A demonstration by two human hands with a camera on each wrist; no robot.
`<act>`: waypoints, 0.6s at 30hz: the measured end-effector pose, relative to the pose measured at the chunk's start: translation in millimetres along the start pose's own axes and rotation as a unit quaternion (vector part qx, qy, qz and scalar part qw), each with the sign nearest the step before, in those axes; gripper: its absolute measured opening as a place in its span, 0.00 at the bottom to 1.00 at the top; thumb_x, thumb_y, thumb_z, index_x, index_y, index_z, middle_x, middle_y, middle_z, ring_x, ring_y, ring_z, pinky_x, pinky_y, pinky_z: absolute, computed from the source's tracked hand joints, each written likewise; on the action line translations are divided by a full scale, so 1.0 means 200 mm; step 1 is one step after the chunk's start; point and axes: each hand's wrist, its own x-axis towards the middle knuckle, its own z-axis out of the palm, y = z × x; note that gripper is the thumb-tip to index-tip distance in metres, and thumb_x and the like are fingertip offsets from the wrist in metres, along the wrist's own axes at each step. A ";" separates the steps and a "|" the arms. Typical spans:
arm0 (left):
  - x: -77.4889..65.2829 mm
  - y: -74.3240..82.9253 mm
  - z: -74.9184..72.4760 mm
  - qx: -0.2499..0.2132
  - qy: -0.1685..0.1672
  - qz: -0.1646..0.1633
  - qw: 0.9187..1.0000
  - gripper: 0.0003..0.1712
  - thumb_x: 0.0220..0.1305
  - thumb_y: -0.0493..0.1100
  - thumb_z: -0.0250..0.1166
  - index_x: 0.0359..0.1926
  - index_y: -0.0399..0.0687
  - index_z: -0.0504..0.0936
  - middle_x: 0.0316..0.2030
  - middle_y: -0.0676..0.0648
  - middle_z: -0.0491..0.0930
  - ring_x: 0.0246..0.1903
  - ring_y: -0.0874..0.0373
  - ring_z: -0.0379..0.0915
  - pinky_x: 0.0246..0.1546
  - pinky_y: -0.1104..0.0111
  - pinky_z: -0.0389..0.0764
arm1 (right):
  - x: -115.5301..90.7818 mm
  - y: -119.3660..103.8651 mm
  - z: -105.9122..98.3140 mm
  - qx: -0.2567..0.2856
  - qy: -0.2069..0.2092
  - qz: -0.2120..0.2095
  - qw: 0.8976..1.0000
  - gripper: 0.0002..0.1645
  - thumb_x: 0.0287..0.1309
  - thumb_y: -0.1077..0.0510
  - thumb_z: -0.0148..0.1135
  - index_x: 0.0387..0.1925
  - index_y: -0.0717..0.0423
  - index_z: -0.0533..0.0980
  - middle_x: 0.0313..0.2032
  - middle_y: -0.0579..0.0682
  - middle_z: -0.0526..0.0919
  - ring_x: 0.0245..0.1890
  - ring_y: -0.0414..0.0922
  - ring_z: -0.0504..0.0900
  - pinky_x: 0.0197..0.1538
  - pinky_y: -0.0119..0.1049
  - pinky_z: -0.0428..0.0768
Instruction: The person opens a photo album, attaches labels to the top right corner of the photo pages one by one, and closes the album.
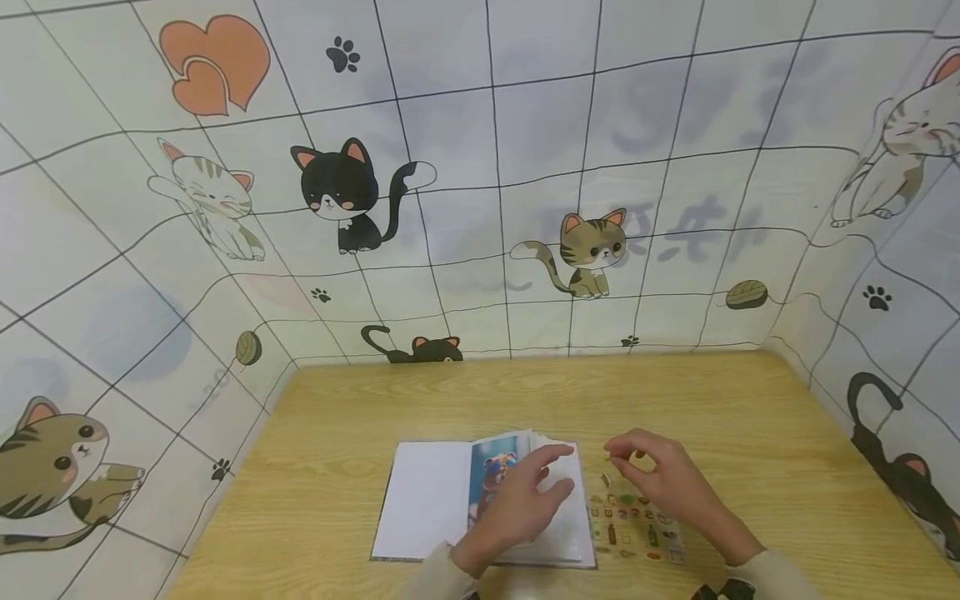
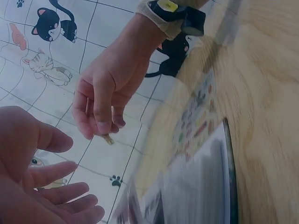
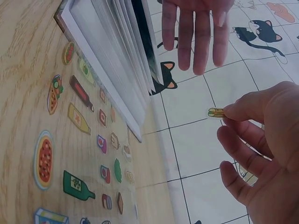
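Note:
Between thumb and forefinger, my right hand point(image 1: 667, 479) pinches a small sticker point(image 3: 216, 112) with a yellow, green and brown picture like a filled bun. It is held up off the table, right of the book. Below that hand lies a clear sticker sheet point(image 1: 637, 525) printed with small foods and bottles. My left hand point(image 1: 521, 500) is over the open book point(image 1: 420, 500), its fingers spread and relaxed, holding nothing. A page with a colourful bear picture point(image 1: 483, 475) shows partly behind the left hand. In the right wrist view, the book's stacked pages point(image 3: 112, 51) stand slightly fanned.
The wooden table point(image 1: 315, 467) carries the book and sheet side by side. A white wall covering point(image 1: 450, 275) with a grid and cartoon cats encloses the table at the back and both sides.

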 end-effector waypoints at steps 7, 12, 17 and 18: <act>-0.02 -0.05 -0.08 0.084 0.025 0.006 0.996 0.19 0.70 0.43 0.59 0.60 0.53 0.79 0.65 0.46 0.74 0.67 0.50 0.66 0.66 0.50 0.67 | 0.01 0.00 0.03 0.014 -0.010 0.027 0.999 0.18 0.52 0.70 0.70 0.39 0.45 0.82 0.33 0.36 0.85 0.33 0.31 0.79 0.33 0.32 0.79; -0.04 -0.12 -0.12 0.106 0.027 0.024 0.994 0.20 0.69 0.39 0.59 0.61 0.45 0.78 0.66 0.40 0.72 0.65 0.46 0.69 0.66 0.49 0.67 | 0.03 0.00 0.05 0.026 -0.017 0.045 0.998 0.16 0.53 0.69 0.70 0.39 0.46 0.82 0.33 0.41 0.87 0.32 0.32 0.79 0.35 0.33 0.81; -0.08 -0.19 -0.16 0.146 0.031 0.058 0.987 0.23 0.68 0.38 0.59 0.63 0.40 0.75 0.66 0.37 0.70 0.66 0.44 0.67 0.65 0.50 0.69 | 0.04 0.00 0.07 0.037 -0.023 0.064 0.997 0.15 0.55 0.68 0.69 0.40 0.46 0.82 0.33 0.42 0.87 0.32 0.32 0.79 0.36 0.33 0.81; -0.09 -0.20 -0.16 0.151 0.028 0.061 0.986 0.23 0.68 0.39 0.59 0.63 0.40 0.74 0.66 0.36 0.70 0.66 0.44 0.66 0.65 0.49 0.68 | 0.04 0.00 0.07 0.039 -0.024 0.069 0.997 0.15 0.56 0.68 0.69 0.41 0.46 0.82 0.33 0.42 0.87 0.32 0.32 0.80 0.36 0.34 0.81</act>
